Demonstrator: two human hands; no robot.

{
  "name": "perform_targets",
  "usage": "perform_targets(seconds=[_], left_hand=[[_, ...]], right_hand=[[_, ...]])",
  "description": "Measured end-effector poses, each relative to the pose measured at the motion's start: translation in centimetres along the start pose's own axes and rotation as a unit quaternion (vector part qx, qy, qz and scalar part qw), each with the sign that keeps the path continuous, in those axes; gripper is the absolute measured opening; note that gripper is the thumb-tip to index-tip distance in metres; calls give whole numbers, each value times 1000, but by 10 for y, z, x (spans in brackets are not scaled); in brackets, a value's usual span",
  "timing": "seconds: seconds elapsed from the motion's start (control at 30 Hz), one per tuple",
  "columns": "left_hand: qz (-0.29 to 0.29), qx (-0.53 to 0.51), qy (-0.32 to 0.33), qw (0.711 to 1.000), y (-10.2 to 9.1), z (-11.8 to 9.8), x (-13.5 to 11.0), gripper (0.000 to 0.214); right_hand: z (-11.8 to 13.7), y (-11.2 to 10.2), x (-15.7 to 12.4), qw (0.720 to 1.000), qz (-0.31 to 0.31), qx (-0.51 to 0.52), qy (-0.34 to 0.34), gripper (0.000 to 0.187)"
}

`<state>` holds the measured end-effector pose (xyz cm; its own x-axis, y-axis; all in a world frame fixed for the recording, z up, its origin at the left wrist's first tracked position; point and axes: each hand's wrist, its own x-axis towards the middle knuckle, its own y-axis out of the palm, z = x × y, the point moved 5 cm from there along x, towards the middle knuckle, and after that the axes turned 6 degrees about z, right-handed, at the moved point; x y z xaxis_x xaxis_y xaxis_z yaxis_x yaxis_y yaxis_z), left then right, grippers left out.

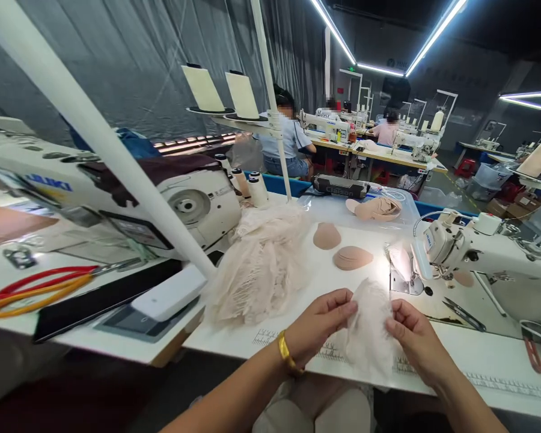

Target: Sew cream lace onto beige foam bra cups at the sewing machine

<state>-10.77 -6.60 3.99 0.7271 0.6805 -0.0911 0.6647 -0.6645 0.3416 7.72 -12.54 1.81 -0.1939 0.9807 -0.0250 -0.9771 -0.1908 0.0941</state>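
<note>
Between my two hands hangs a thin, pale cream piece of lace fabric, held over the table's front edge. My left hand pinches its left edge between thumb and fingers. On the right edge, my right hand grips it in the same way. Just beyond lie two beige bra cups, the nearer cup and the farther cup. A lit sewing machine stands to the right, with pale material near its needle. Left of my hands rests a heap of cream lace.
Tweezers lie on the machine bed. More beige cups sit on a plastic sheet at the back. Scissors, a white box and another sewing machine are at left. A slanting white pole crosses the view. People work beyond.
</note>
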Motion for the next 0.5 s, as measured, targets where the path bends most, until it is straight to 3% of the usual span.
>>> perform_targets(seconds=[0.13,0.3,0.43,0.5], left_hand=[[-25,-84,-49,995,1,16,9,59],[-144,-98,30,984,-5,21,21,54],[-156,-58,50,985,-1,30,24,58],[-133,4,30,991,-3,30,27,57]], right_hand=[[3,3,5,998,-41,-37,-8,38],[-2,1,6,992,-45,-116,-14,41],[-4,-6,8,985,-88,-147,-31,37],[-2,-11,11,981,-115,-143,-57,33]])
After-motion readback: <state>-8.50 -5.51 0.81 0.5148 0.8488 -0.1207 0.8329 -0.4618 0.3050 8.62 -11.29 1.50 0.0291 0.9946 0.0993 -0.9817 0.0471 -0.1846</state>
